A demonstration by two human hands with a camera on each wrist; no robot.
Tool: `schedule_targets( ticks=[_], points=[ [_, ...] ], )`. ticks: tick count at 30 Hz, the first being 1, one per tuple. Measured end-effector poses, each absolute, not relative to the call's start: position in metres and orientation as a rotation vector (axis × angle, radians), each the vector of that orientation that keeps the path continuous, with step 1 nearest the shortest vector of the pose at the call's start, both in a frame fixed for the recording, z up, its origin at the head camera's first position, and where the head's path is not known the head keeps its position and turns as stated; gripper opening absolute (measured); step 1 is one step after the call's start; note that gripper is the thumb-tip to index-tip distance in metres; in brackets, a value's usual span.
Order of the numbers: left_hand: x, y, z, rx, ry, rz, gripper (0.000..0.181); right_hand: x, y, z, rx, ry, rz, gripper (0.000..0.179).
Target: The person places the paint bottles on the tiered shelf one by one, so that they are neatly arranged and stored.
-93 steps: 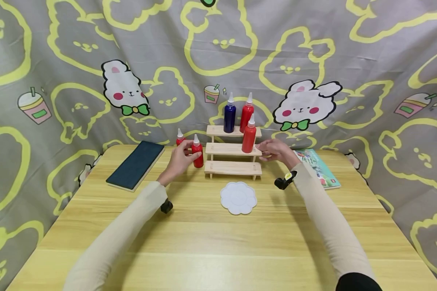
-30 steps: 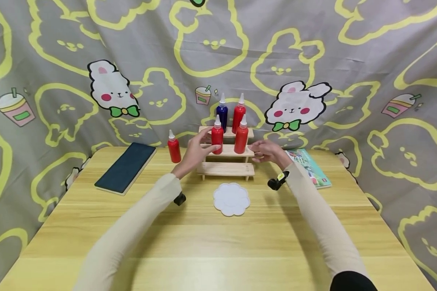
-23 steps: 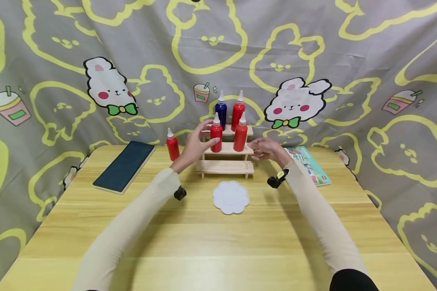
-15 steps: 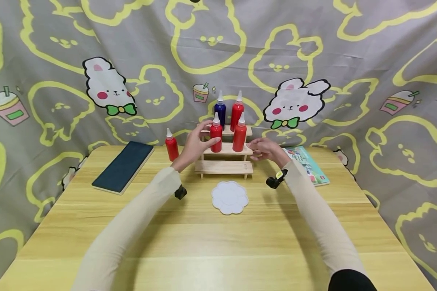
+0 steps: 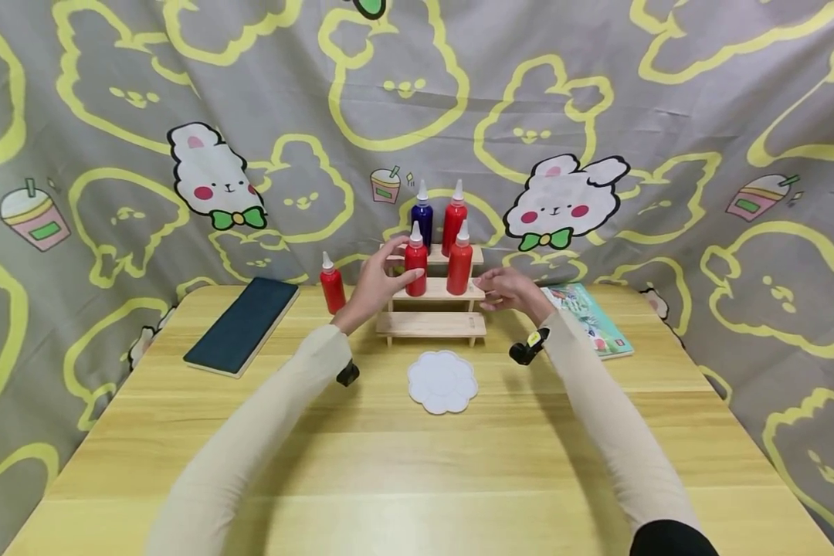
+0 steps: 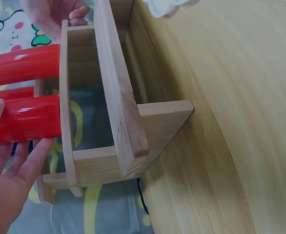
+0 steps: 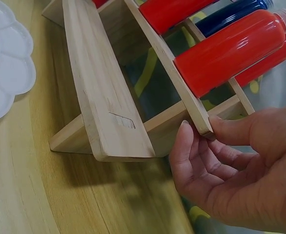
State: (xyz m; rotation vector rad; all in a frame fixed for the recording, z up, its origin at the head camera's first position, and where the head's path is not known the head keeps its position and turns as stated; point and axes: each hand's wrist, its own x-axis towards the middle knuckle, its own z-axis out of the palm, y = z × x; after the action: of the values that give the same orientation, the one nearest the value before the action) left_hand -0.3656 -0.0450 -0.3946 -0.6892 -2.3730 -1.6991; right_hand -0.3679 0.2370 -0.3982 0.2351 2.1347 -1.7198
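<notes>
A three-tier wooden stand (image 5: pixel 431 324) stands at the back of the table. My left hand (image 5: pixel 374 289) holds a red squeeze bottle (image 5: pixel 415 270) with a white nozzle cap, upright on the middle tier; in the left wrist view its base (image 6: pixel 45 117) meets the shelf edge. Beside it on that tier is another red bottle (image 5: pixel 460 269). On the top tier are a dark blue bottle (image 5: pixel 422 220) and a red bottle (image 5: pixel 453 224), each partly hidden. My right hand (image 7: pixel 240 168) pinches the right end of the middle shelf between thumb and fingers.
One more red bottle (image 5: pixel 333 289) stands on the table left of the stand. A white flower-shaped palette (image 5: pixel 442 382) lies in front. A dark-covered book (image 5: pixel 243 324) lies at left, a colourful book (image 5: pixel 591 318) at right. A patterned curtain (image 5: pixel 285 93) hangs behind.
My left hand has carried the red bottle from the table, left of the stand, up and right onto the middle tier. The right hand stays at the stand. The head view shifts slightly.
</notes>
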Motion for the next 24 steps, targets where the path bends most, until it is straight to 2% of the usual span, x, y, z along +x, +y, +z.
schedule_targets(
  ticks=[16, 24],
  points=[
    [-0.363, -0.037, -0.397, -0.756, -2.347, -1.68, 0.068, -0.366, 0.24, -0.399, 0.224, 2.129, -1.718, 0.016],
    [-0.364, -0.036, -0.39, -0.733, -2.365, -1.653, 0.064, -0.367, 0.236, -0.395, 0.21, 2.162, -1.7, 0.014]
  ],
)
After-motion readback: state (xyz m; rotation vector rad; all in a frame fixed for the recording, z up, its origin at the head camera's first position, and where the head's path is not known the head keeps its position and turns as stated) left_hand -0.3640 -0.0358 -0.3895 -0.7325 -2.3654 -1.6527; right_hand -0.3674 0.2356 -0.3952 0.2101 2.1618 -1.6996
